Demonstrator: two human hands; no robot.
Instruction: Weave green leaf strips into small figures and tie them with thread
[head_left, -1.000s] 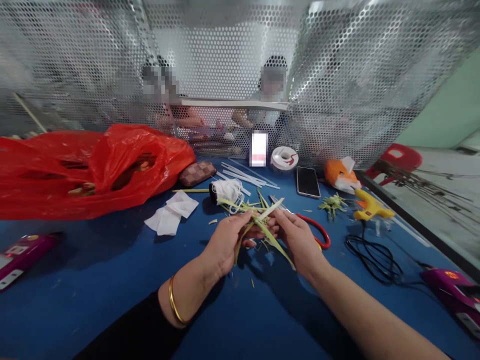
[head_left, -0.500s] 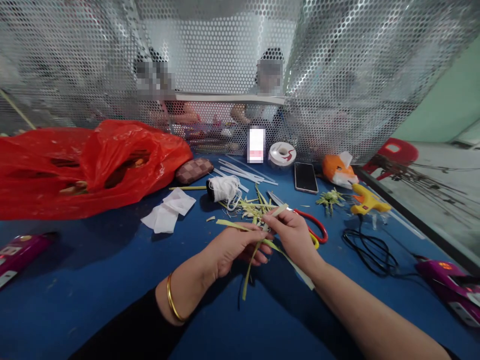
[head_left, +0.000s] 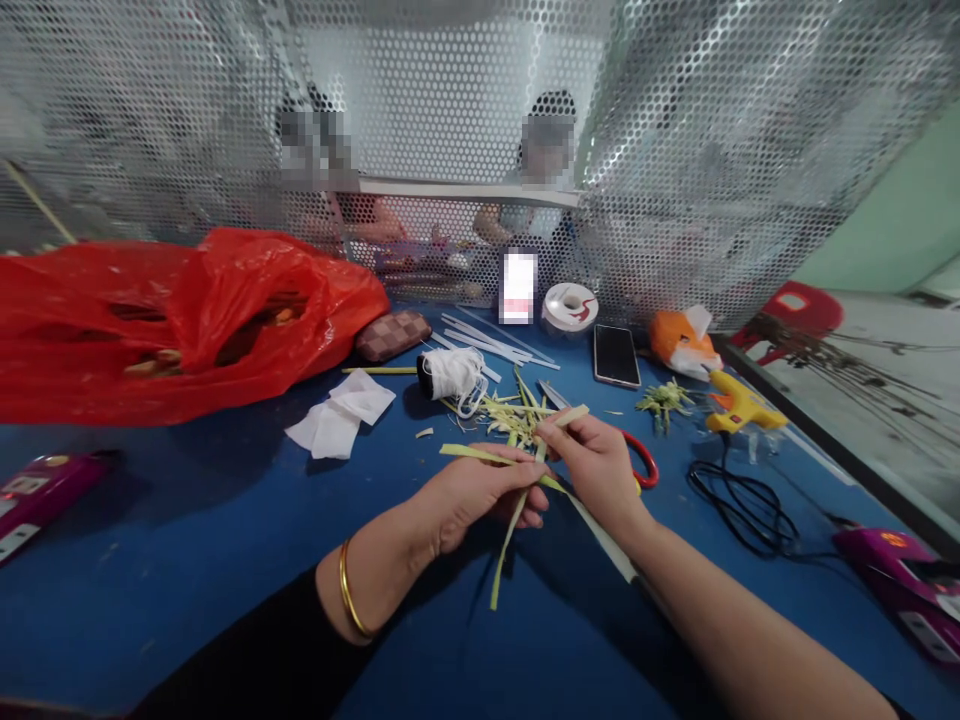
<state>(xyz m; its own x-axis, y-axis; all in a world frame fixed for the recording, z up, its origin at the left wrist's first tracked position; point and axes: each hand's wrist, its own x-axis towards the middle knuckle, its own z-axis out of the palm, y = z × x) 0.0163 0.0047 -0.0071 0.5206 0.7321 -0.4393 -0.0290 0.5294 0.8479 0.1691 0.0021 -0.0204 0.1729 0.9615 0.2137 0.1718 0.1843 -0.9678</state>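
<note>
Pale green, ribbon-like strips (head_left: 506, 560) cross one another between my two hands. My left hand (head_left: 480, 490), with a gold bangle at its wrist, is closed and pinches the strips where they cross. My right hand (head_left: 596, 460) is closed too, with thumb and finger on a pale strip (head_left: 571, 415) that points up and right. One long strip (head_left: 600, 530) runs down under my right wrist. Behind my fingers lies a pile of green scraps (head_left: 517, 410). Red-handled scissors (head_left: 643, 460) lie partly hidden behind my right hand.
Around the hands are a white yarn spool (head_left: 454, 377), white tissues (head_left: 341, 412), a red plastic bag (head_left: 300, 300), a tape roll (head_left: 570, 307), a dark phone (head_left: 616, 355) and a yellow glue gun (head_left: 742, 403) with a black cord. People sit beyond the perforated screen (head_left: 450, 110).
The view has shifted slightly, so things sit a little further right. Both hands keep their grip on the strips in nearly the same pose.
</note>
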